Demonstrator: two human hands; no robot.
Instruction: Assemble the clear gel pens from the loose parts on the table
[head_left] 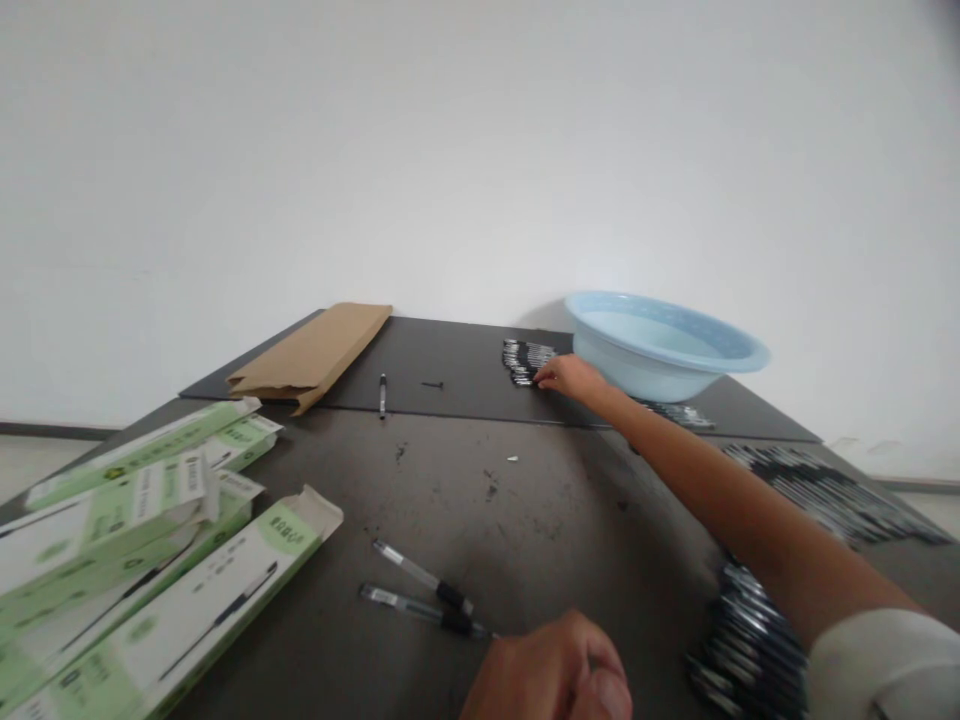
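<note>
My right hand [571, 378] reaches to the far part of the table, fingers pinched at the end of a pen in a row of clear pens with black grips [525, 358]. At the near edge, my left hand [549, 668] is curled closed; whatever it holds, if anything, is hidden. Just left of it lie two clear pens with black grips, an upper pen [420, 574] and a lower pen [416, 606], the lower one's tip close to my knuckles. Beneath my right forearm sits a dense pile of pens [742, 640].
A light blue basin [667, 345] stands at the back right, more pens [832, 495] before it. Green-white pen boxes [225, 590] are stacked left, behind them a brown paper bag [315, 345]. A single pen [382, 396], a small dark piece [433, 384] and a white bit [512, 458] lie mid-table.
</note>
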